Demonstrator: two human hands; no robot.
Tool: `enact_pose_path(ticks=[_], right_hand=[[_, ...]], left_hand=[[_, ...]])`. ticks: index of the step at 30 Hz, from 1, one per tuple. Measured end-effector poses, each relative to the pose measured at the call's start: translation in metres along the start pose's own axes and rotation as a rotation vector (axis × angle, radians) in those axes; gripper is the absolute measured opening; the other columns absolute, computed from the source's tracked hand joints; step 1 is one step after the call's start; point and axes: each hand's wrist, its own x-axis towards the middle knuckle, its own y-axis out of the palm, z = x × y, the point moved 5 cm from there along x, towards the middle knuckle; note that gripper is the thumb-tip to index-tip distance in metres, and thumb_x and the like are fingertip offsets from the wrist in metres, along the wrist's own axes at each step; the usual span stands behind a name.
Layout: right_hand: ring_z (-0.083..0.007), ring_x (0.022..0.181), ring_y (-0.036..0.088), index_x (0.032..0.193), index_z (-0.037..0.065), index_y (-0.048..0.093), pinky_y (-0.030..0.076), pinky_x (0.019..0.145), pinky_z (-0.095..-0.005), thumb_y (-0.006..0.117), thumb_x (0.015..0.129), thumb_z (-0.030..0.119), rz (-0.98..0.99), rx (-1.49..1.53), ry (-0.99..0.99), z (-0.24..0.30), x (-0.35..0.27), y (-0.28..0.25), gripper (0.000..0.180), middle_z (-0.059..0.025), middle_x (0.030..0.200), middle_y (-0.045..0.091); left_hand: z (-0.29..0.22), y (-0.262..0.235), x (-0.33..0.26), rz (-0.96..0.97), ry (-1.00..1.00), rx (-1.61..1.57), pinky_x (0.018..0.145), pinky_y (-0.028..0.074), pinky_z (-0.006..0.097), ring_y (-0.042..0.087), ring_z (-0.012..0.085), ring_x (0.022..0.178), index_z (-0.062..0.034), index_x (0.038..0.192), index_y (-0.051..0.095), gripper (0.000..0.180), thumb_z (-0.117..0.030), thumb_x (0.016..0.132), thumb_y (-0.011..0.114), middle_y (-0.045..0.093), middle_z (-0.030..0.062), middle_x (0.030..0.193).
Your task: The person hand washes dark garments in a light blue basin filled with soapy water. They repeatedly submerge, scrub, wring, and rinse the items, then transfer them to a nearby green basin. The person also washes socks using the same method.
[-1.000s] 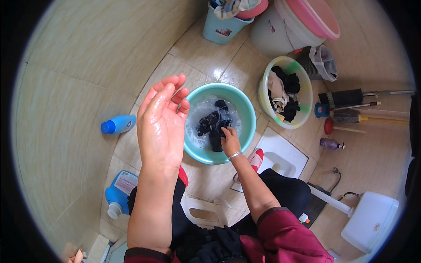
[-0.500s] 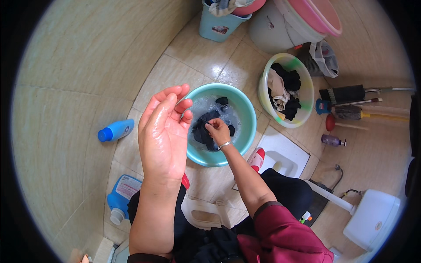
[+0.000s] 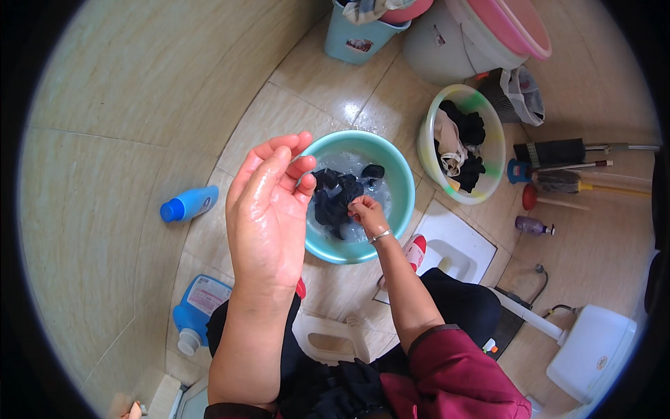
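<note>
The left hand [image 3: 269, 209], wet and glistening, is raised close to the camera with its back toward the lens, fingers loosely spread and pointing up toward the basin; its grip is released, holding nothing. The right hand [image 3: 364, 213] reaches forward from a dark red sleeve [image 3: 453, 373], a thin metal bangle at the wrist, its grip pinched on the dark wet cloth [image 3: 335, 199]. That cloth lies bunched in soapy water inside the round teal plastic basin [image 3: 401, 181] on the tiled floor; I cannot tell its long axis.

A blue detergent bottle with a pale label [image 3: 197, 307] stands at lower left. Farther left, a small blue plastic bottle [image 3: 188, 204] lies on its side, cap pointing left. Beyond, a pale green basin [image 3: 492, 150] holds dark and light clothes.
</note>
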Motion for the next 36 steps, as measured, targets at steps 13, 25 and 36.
enact_pose_path(ticks=[13, 25, 36], right_hand=[[-0.0340, 0.113, 0.052, 0.121, 0.011, 0.059, 0.044, 0.096, -0.0394, 0.077, 0.073, 0.019, -0.349, -1.059, -0.557, 0.017, -0.007, -0.005, 0.051, -0.0180, 0.129, 0.049], [-0.0323, 0.092, 0.064, 0.104, 0.011, 0.064, 0.050, 0.081, -0.0435, 0.069, 0.077, 0.022, -0.080, -1.359, -0.164, -0.028, 0.035, 0.003, 0.030, -0.0133, 0.105, 0.064], [-0.0364, 0.103, 0.057, 0.098, 0.006, 0.065, 0.047, 0.086, -0.0416, 0.070, 0.076, 0.026, 0.274, -1.275, -0.095, 0.042, -0.002, -0.014, 0.030, -0.0164, 0.097, 0.062]], left_hand=[[0.003, 0.005, -0.002, 0.005, -0.003, 0.041, 0.080, 0.043, 0.028, 0.052, 0.0143, 0.093, -0.0015, 0.110, 0.057, 0.020, -0.011, 0.094, 0.050, 0.058, 0.0110, 0.115], [0.010, 0.010, -0.001, -0.005, -0.019, 0.087, 0.079, 0.043, 0.028, 0.052, 0.0140, 0.091, -0.0021, 0.108, 0.057, 0.019, -0.013, 0.094, 0.052, 0.059, 0.0106, 0.113], [0.004, 0.010, -0.007, 0.018, -0.005, 0.023, 0.080, 0.043, 0.026, 0.056, 0.0127, 0.090, -0.0026, 0.106, 0.059, 0.017, -0.015, 0.094, 0.055, 0.062, 0.0098, 0.109]])
